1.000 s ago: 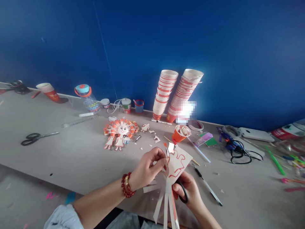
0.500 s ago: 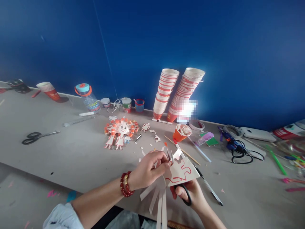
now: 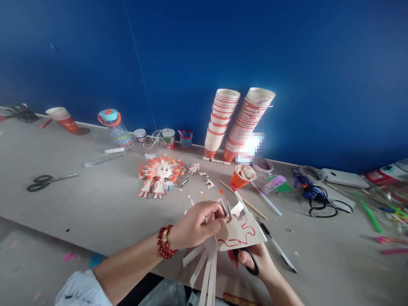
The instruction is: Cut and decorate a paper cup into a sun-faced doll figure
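Observation:
A piece of white paper (image 3: 257, 235) with a wavy red outline is pinched in my left hand (image 3: 201, 225), fingers closed at its upper left edge. Long white paper strips (image 3: 206, 272) hang down below that hand. My right hand (image 3: 259, 259) is under the paper, its thumb and fingers in the black handles of a pair of scissors (image 3: 255, 268). The scissors' blade tips stick up past the paper's upper edge, slightly apart, beside my left fingertips. A partly cut flap (image 3: 237, 209) curls up to the right of the blades.
Paper dolls (image 3: 159, 187) and scraps lie ahead, near an orange cup (image 3: 241, 180) of cuttings. Two tall stacks of paper cups (image 3: 219, 127) stand by the blue wall. Another pair of scissors (image 3: 44, 182) lies left; a pen (image 3: 279, 246) and glue gun (image 3: 310, 193) lie right.
The hanging strips have swung to the left. The paper and both hands have shifted slightly left and down; the hold on paper and scissors is the same.

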{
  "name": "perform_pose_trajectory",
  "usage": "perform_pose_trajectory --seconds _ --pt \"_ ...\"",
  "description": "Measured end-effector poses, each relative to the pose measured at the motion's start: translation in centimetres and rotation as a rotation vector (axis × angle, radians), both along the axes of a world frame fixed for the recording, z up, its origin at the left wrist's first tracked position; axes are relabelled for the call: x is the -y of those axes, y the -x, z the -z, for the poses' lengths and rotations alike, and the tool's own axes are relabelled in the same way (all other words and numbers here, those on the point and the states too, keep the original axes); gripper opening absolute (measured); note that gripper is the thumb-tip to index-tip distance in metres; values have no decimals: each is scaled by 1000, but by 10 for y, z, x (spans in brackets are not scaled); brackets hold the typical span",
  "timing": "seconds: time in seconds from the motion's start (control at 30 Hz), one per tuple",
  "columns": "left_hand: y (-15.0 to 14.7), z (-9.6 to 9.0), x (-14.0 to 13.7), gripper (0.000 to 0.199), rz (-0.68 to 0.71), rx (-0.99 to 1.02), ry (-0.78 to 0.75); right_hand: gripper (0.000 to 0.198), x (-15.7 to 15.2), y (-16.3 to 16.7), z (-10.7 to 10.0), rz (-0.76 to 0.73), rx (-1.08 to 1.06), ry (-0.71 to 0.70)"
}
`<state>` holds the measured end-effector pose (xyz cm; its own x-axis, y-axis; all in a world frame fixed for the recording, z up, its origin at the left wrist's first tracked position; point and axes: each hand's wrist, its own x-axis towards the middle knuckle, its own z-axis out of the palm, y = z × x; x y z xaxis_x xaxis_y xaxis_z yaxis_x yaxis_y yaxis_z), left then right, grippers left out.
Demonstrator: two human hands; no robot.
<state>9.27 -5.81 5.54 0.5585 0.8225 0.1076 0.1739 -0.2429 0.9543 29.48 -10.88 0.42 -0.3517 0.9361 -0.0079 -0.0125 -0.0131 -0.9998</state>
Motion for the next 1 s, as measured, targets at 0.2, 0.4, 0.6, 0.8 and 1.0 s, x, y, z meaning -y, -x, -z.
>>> perform_pose_trajectory --seconds 0.2,0.4,0.6,0.8,1.0 --pt "0 -1 0 14 6 21 20 52 0 -1 2 -35 -89 41" --pt "0 1 -1 15 10 10 17 55 -2 -3 3 -16 -35 6" --pt "0 0 -2 17 14 2 41 56 -3 -6 5 1 47 -62" --pt "-1 1 -1 17 10 7 62 55 -3 -7 3 66 77 -136" --pt "-2 4 -1 18 13 33 95 52 -5 -7 0 91 89 -200"
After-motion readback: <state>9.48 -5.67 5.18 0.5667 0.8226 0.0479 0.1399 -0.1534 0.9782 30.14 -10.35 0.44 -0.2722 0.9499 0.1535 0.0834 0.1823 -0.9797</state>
